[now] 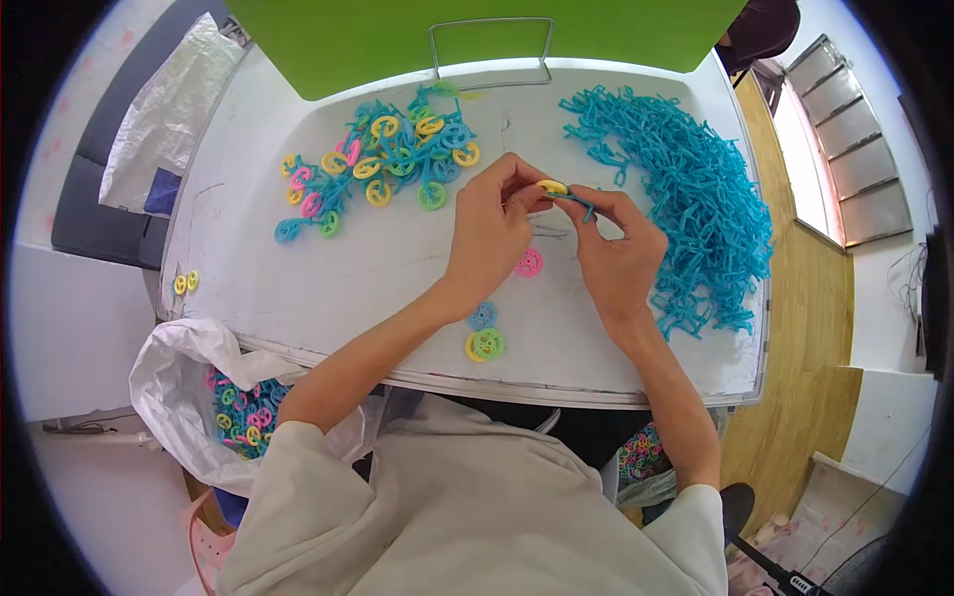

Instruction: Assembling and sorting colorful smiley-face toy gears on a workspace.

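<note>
As the left hand [489, 223] pinches a yellow wheel [552, 186], the inward-turned right hand [621, 253] seemingly grips teal plastic [588, 213].

Loose beige shirt [477, 507]; short, wide, plain sleeves [298, 487].

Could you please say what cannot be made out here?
In the head view:
Yellow wheel: partly covered by the left hand.
Blue piece: partly covered by the right hand; any join too small to tell.
White bag: contents partly behind the left forearm.
Person: cut off by the picture's top edge.
</note>
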### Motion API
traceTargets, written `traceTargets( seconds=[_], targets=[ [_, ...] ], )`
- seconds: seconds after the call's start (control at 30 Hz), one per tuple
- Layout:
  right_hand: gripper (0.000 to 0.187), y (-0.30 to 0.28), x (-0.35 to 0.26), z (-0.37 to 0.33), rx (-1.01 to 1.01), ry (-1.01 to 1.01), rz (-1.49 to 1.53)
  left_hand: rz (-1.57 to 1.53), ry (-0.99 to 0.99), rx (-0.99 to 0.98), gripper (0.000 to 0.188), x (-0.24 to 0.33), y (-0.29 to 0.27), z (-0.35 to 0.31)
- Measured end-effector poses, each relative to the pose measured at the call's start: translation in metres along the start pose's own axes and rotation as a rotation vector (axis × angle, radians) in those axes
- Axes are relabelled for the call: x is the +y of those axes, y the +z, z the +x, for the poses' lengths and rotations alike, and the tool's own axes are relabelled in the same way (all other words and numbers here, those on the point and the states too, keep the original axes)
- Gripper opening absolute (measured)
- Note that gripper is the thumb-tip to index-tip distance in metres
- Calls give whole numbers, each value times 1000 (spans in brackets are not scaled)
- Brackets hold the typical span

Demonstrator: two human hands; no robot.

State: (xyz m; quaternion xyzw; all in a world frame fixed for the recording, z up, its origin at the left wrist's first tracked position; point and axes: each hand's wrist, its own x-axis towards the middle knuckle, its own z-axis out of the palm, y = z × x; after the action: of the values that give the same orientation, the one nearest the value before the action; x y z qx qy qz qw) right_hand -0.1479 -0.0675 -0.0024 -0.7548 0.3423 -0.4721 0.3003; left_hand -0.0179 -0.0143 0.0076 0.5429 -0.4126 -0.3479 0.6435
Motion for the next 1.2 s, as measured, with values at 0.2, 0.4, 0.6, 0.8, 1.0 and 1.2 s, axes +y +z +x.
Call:
traceTargets(
  seconds=[0.2,0.4,0.6,0.8,1.0,1.2],
  targets=[
    [19,-10,-8,10,-164,131,151,12,66,-22,16,4,-4,0],
    [27,-25,-14,25,-551,429,733,12,-95,-96,18,15,-28,13],
    [17,-19,10,18,-541,160,510,277,-236,-335,18,41,-50,2],
    [18,-18,4,22,-349,438,677,1138,-225,-757,25,74,-116,-65],
    [20,-20,0,21,-476,507,608,966,-288,-435,21,54,-105,-47],
    [19,-19,11,16,-328,222,239,235,-201,-233,25,50,-36,21]
  ],
)
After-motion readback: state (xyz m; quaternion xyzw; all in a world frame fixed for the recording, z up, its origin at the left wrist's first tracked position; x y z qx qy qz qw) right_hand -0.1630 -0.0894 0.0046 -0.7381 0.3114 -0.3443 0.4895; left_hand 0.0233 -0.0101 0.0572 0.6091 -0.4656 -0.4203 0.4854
